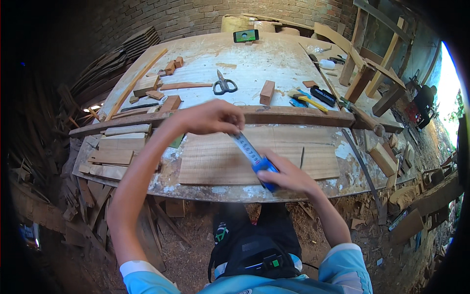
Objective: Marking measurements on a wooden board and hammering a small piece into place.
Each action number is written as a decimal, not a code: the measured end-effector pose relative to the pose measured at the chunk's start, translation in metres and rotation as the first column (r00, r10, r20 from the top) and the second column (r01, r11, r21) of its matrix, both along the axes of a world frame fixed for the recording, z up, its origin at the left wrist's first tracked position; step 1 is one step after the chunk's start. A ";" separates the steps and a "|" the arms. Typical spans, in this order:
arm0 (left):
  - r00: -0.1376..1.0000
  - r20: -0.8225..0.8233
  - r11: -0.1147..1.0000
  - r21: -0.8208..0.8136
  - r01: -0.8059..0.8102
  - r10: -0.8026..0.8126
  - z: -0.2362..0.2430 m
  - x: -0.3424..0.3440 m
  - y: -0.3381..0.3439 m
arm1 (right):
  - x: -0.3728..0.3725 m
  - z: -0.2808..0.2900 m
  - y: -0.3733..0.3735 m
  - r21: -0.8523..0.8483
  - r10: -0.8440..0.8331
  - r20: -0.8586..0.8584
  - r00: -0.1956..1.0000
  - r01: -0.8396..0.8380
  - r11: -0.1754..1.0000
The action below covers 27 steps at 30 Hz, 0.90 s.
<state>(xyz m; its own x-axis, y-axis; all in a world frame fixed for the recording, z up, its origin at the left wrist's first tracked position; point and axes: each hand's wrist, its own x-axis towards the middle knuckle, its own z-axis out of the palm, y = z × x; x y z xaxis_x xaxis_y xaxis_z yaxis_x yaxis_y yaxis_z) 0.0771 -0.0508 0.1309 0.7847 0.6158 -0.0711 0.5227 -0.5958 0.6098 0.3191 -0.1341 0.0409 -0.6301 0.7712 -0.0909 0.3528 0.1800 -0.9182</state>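
Tape measure (256, 157) over the board (210, 157), near side of the tabletop (169, 182). Board's near edge runs just beside the tabletop's near edge; a long beam (293, 116) lies left to right along its far side. Bare wood left of the tape measure; dark stick (302, 156) to the right. Blade's long axis slants from near right to far left. Left hand (213, 117) pinches the blade's far end; right hand (288, 173) wraps the blue case.

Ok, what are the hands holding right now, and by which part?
A tape measure: the right hand grips its blue case, and the left hand holds the drawn-out blade near its free end.
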 end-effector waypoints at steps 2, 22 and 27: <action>0.992 0.113 0.998 -0.005 -0.061 0.061 0.019 -0.024 0.005 | 0.017 -0.002 -0.034 -0.196 -0.061 -0.096 0.994 0.042 0.980; 0.874 0.412 0.335 0.886 -0.319 -0.256 0.107 -0.020 -0.082 | 0.037 -0.081 -0.105 -0.709 -0.244 -0.412 0.878 -0.141 0.691; 0.844 0.390 0.182 0.920 -0.346 -0.368 0.123 0.006 -0.065 | 0.044 -0.097 -0.133 -0.728 -0.284 -0.408 0.868 -0.121 0.675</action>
